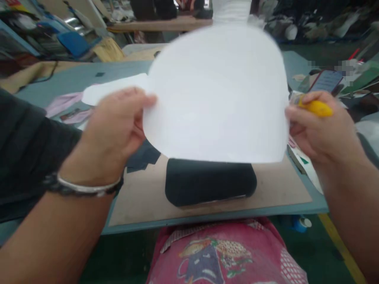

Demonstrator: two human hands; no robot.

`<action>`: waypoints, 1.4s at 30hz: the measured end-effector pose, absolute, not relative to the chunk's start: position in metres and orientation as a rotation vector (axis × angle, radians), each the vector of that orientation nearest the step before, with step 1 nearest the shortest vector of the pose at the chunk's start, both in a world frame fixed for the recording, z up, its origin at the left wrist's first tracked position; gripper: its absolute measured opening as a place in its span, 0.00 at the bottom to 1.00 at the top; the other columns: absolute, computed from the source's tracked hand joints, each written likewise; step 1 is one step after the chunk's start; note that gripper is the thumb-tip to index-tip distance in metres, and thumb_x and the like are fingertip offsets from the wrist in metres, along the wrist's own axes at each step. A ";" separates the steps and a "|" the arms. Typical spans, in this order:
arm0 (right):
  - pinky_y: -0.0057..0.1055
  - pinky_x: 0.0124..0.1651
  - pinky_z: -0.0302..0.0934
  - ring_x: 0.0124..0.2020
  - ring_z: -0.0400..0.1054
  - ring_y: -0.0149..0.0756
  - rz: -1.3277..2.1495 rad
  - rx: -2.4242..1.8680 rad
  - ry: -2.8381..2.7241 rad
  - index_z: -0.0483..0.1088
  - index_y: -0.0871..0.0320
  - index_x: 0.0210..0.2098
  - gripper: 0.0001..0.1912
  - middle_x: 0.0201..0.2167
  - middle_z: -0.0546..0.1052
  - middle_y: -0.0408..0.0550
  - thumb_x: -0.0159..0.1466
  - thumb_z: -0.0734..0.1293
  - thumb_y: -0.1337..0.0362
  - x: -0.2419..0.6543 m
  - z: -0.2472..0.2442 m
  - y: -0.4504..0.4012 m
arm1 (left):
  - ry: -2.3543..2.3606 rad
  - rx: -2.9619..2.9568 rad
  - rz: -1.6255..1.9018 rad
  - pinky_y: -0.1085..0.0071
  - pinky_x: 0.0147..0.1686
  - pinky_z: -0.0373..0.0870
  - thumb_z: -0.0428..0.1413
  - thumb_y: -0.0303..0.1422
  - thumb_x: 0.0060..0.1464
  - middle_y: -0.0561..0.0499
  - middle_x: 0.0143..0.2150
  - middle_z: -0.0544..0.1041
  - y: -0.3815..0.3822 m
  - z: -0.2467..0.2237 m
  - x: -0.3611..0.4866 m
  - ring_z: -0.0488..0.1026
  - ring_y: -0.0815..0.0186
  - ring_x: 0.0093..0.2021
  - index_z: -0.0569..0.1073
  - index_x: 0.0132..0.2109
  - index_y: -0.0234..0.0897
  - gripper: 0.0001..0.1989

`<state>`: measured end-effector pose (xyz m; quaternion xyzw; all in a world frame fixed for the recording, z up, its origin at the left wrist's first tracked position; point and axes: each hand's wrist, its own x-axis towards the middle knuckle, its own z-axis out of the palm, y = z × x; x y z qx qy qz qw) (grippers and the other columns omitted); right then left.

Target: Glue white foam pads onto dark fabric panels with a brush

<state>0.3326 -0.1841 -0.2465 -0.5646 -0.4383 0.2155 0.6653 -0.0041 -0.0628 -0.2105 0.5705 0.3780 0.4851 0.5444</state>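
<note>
A white sheet (219,94) with a rounded top and a straight lower edge is held up in front of me, over the worktable. Its left edge is pinched in my left hand (115,126). At the opposite edge, my right hand (322,126) grips the sheet and also a tool with a yellow handle (318,107); the tool's pale front end is blurred, so I cannot tell its kind. Below the sheet, a black piece with rounded corners (210,183) lies on a brown board (142,201), its far part hidden by the sheet.
Another white piece (103,88) and pinkish strips (65,103) lie at the left of the blue-grey table (124,67). Dark scraps (145,156) are beside the board. A phone (325,82) stands at the right. A blue container (299,223) is below the table's right edge.
</note>
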 end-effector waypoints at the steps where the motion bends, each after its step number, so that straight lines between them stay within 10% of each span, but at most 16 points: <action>1: 0.31 0.33 0.65 0.29 0.65 0.32 0.444 -1.354 -1.001 0.60 0.49 0.35 0.18 0.27 0.68 0.37 0.56 0.75 0.63 0.335 -0.259 -0.193 | 0.926 1.354 1.111 0.79 0.22 0.63 0.62 0.28 0.50 0.58 0.24 0.73 -0.071 -0.229 -0.010 0.69 0.74 0.20 0.68 0.33 0.34 0.08; 11: 0.34 0.38 0.67 0.33 0.72 0.36 0.412 -1.918 -1.333 0.61 0.52 0.40 0.13 0.35 0.73 0.44 0.66 0.66 0.51 0.302 -0.380 -0.266 | 1.493 1.344 0.625 0.75 0.19 0.58 0.61 0.53 0.47 0.59 0.21 0.66 -0.144 -0.353 -0.061 0.63 0.69 0.20 0.67 0.30 0.39 0.22; 42: 0.32 0.29 0.66 0.29 0.76 0.41 0.360 -2.264 -1.446 0.63 0.50 0.40 0.15 0.32 0.78 0.44 0.67 0.63 0.46 0.313 -0.393 -0.228 | 1.652 1.424 0.347 0.72 0.30 0.61 0.54 0.52 0.56 0.53 0.26 0.71 -0.117 -0.382 -0.066 0.68 0.64 0.30 0.73 0.30 0.38 0.21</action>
